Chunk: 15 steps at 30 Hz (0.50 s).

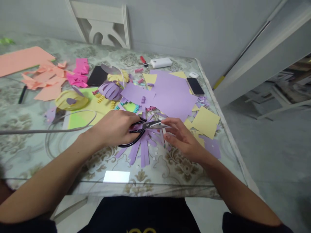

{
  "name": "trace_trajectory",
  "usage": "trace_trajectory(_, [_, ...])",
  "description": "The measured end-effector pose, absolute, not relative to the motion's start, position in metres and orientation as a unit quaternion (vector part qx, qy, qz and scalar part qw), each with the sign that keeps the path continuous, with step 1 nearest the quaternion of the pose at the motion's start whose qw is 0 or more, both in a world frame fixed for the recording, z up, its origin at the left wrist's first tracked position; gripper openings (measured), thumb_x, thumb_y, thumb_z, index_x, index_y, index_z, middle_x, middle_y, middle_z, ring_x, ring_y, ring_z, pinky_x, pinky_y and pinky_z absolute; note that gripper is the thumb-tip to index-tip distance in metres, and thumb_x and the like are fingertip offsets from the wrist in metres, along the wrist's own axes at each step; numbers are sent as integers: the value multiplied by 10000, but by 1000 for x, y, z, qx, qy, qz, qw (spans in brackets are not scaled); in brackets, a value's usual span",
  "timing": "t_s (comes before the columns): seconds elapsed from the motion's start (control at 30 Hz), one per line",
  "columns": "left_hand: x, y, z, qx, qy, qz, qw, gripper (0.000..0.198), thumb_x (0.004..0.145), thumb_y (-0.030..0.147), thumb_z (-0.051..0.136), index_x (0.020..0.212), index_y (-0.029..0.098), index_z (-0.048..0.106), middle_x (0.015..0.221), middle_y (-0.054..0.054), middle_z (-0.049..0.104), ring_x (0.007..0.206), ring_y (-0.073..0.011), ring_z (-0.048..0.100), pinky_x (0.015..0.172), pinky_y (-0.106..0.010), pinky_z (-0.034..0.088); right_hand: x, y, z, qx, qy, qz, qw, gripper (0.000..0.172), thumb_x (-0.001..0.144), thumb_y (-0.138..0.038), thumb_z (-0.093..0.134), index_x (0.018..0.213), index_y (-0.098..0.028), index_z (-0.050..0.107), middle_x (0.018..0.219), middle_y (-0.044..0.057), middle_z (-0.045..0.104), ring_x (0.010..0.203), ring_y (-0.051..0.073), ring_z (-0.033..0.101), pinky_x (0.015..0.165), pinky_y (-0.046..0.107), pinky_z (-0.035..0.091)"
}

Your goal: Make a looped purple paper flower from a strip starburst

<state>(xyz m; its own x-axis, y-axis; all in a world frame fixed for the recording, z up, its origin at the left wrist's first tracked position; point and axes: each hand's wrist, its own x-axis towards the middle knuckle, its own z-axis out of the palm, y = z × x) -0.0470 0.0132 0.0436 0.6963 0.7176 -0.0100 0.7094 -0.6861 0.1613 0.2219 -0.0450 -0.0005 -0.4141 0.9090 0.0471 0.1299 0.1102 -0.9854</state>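
Observation:
My left hand (118,126) is wrapped round the black handles of a pair of scissors (152,125). Its blades point right, slightly apart, towards my right hand (181,137). Between the thumb and fingers of the right hand is a thin white strip (165,139), which meets the blades near their tips; whether it is tape or paper I cannot tell. Under the scissors lies purple paper cut into fringe-like strips (143,153), partly hidden by the hands. Tiny white snippets (154,153) are scattered beside it.
Purple sheets (170,94) and yellow squares (206,121) lie right of centre, near a phone (195,86). Yellow (71,99) and purple paper balls (110,90) sit on the left, with peach paper (48,76) behind. A grey cable (43,131) crosses the table. A white power bank (161,62) is at the back.

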Motion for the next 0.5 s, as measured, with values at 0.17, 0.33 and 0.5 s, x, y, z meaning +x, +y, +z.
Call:
trace_trajectory(0.17, [-46, 12, 42, 920, 383, 31, 78, 217, 885, 347, 520, 847, 187, 661, 775, -45, 683, 663, -198, 618, 597, -324, 380, 222, -46, 0, -394, -652, 543, 354, 328, 1018, -356, 629, 1333, -400, 550, 1416, 29, 517, 1281, 216, 576, 1107, 442, 529])
trace_trajectory(0.33, [-45, 12, 42, 919, 383, 31, 83, 220, 885, 340, 518, 825, 182, 659, 767, -47, 677, 655, -194, 613, 595, -322, 384, 221, -47, 3, -394, -653, 542, 352, 323, 1021, -358, 625, 1331, -404, 545, 1412, 24, 519, 1268, 211, 581, 1101, 446, 539])
trace_trajectory(0.5, [-44, 12, 43, 918, 385, 26, 88, 207, 871, 330, 520, 823, 182, 656, 771, -48, 676, 653, -191, 604, 589, -318, 374, 220, -47, 3, -398, -655, 538, 351, 333, 1020, -362, 624, 1340, -399, 538, 1431, 30, 514, 1269, 223, 583, 1077, 449, 557])
